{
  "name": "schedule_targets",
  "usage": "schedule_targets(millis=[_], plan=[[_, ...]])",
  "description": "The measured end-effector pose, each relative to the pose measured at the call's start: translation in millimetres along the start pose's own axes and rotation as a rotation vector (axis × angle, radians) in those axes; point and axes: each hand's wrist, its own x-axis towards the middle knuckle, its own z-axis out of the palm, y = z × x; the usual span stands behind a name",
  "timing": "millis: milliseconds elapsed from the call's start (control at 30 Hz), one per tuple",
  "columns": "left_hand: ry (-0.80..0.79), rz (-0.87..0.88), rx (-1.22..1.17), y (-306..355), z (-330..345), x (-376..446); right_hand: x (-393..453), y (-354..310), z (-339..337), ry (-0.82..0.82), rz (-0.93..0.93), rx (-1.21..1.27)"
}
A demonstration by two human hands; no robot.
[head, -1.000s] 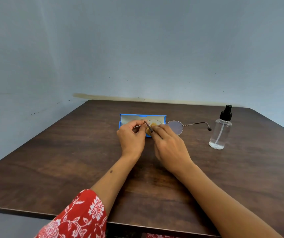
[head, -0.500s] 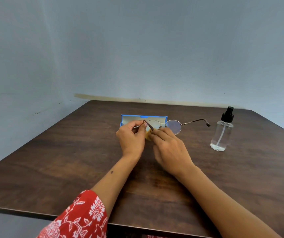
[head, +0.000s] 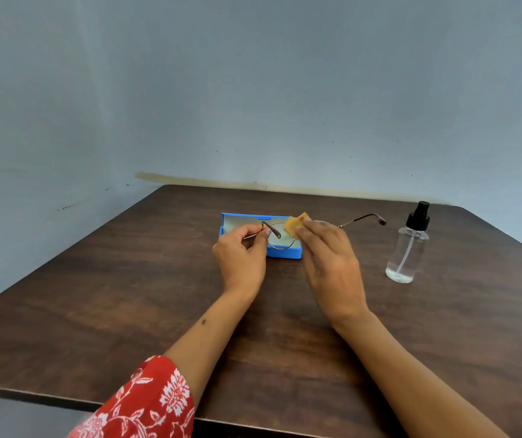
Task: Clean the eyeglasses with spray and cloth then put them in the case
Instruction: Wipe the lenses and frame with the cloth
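Thin metal-framed eyeglasses (head: 280,240) are held above the table, their temples unfolded. My left hand (head: 242,259) pinches the left temple near its hinge. My right hand (head: 329,262) pinches a small yellow cloth (head: 296,225) over the right lens, which the cloth and fingers hide. The left lens ring is bare. The right temple (head: 363,219) sticks out to the right. Behind the glasses lies the open blue case (head: 281,252) with a pale lining. A clear spray bottle (head: 408,248) with a black pump top stands upright to the right.
Everything sits on a dark brown wooden table (head: 127,295) pushed into a corner of grey-blue walls. The near table edge runs along the bottom, under my red patterned sleeve (head: 146,403).
My right hand moved the yellow cloth from the left lens across to the right lens. The left hand kept its pinch on the temple, and the glasses rose slightly.
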Motion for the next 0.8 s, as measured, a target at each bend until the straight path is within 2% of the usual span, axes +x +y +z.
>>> schedule_targets(millis=[133, 267, 467, 633, 800], plan=[[-0.011, 0.009, -0.001, 0.5, 1.6, -2.0, -2.5, -9.3, 3.4, -0.17, -0.13, -0.172], [0.015, 0.039, 0.006, 1.4, 1.8, -1.4, -4.5, -14.8, 3.5, -0.254, -0.212, -0.213], [-0.009, 0.067, 0.025, 3.4, 1.4, -4.0, -3.6, -13.0, 6.2, -0.223, -0.185, -0.306], [-0.017, 0.076, 0.026, 2.9, 2.2, -4.0, -6.1, -17.5, 9.9, -0.276, -0.211, -0.179], [-0.027, 0.07, 0.018, 5.1, 4.9, -5.3, -2.0, -12.3, 5.7, -0.199, -0.117, -0.203]])
